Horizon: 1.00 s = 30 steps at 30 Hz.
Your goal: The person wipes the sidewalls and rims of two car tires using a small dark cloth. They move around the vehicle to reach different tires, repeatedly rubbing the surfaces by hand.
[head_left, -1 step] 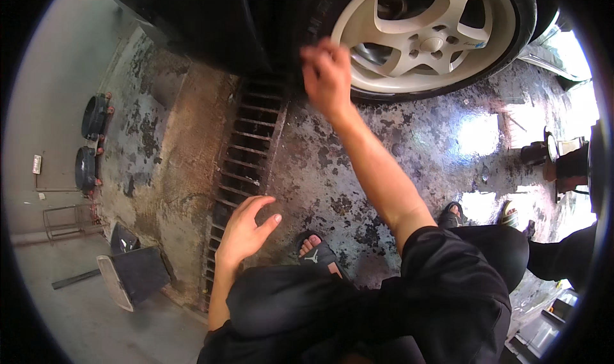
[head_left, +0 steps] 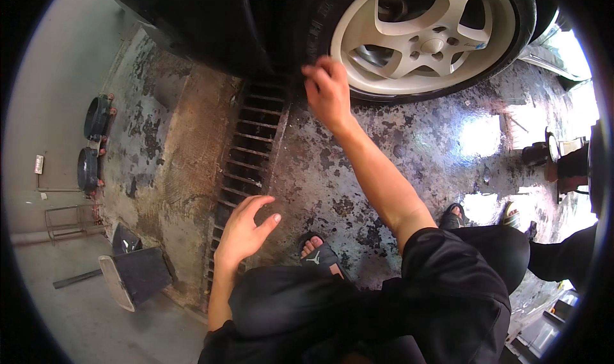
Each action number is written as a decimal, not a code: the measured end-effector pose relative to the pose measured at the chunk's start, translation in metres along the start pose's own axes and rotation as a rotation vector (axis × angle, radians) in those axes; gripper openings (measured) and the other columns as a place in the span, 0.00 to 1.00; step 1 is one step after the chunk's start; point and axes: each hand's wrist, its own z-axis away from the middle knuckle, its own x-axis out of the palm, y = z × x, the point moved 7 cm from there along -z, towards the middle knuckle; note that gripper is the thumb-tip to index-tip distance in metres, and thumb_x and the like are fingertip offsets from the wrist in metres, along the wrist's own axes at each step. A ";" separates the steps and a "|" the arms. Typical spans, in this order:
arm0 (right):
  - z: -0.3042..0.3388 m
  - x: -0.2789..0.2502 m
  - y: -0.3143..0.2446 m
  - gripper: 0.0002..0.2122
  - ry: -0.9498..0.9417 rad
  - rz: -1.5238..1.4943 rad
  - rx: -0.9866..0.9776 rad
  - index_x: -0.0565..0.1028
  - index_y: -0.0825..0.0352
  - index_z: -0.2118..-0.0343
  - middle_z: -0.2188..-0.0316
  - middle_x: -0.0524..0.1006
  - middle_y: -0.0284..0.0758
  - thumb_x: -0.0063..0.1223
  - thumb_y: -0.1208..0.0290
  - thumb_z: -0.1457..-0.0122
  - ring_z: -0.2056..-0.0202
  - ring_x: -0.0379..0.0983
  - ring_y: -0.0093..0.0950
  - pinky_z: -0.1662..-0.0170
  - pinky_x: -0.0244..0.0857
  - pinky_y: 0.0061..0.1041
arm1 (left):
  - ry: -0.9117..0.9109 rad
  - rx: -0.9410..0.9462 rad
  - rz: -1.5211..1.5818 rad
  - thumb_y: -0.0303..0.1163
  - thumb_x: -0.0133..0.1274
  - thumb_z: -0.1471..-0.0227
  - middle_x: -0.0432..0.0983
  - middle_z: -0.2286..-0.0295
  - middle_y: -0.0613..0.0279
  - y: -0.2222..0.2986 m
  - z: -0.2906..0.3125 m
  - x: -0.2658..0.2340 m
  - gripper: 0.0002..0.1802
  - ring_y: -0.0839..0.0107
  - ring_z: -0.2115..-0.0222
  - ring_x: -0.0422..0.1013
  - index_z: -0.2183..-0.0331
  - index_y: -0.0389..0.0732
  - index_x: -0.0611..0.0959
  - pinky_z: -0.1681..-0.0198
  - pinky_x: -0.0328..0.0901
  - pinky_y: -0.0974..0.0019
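Note:
At the upper middle, my right hand (head_left: 328,94) is beside the black tyre (head_left: 318,19) of a car wheel with a cream-white, five-spoke rim (head_left: 358,41). Its fingers are curled toward the tyre's sidewall; what they hold, if anything, cannot be made out against the dark rubber. Lower down on the left, my left hand (head_left: 245,231) hangs empty over the floor near the drain grate, thumb and fingers apart. The car's dark body (head_left: 192,25) rises just left of the wheel.
A metal drain grate (head_left: 251,134) runs along the floor left of my hands. Farther left are a dark bin (head_left: 137,276), black round things (head_left: 96,118) by the wall and a wire rack (head_left: 70,220). Another person's dark-clothed leg (head_left: 563,255) is at the right.
My right hand has slid slightly down along the tyre's edge, toward me. My left hand holds almost the same place and pose.

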 end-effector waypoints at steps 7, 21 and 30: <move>-0.074 -0.027 0.031 0.17 0.214 -0.067 -0.004 0.82 0.62 0.59 0.57 0.78 0.43 0.64 0.85 0.52 0.55 0.76 0.45 0.53 0.73 0.39 | 0.004 -0.087 -0.037 0.38 0.65 0.42 0.80 0.51 0.51 -0.007 0.001 -0.014 0.23 0.54 0.51 0.77 0.48 0.37 0.82 0.49 0.71 0.56; -0.174 -0.108 0.057 0.13 0.319 0.164 -0.296 0.81 0.65 0.60 0.61 0.81 0.40 0.57 0.85 0.48 0.56 0.78 0.42 0.54 0.72 0.37 | -0.047 0.093 -0.149 0.41 0.65 0.42 0.78 0.49 0.48 0.078 -0.046 -0.043 0.25 0.49 0.46 0.74 0.48 0.37 0.82 0.42 0.68 0.55; -0.107 -0.042 -0.016 0.17 0.240 -0.177 -0.272 0.83 0.62 0.63 0.57 0.80 0.38 0.60 0.88 0.56 0.52 0.77 0.40 0.47 0.71 0.37 | -0.111 0.217 -0.205 0.40 0.64 0.42 0.78 0.48 0.49 0.135 -0.065 -0.038 0.25 0.49 0.45 0.73 0.47 0.37 0.82 0.40 0.67 0.53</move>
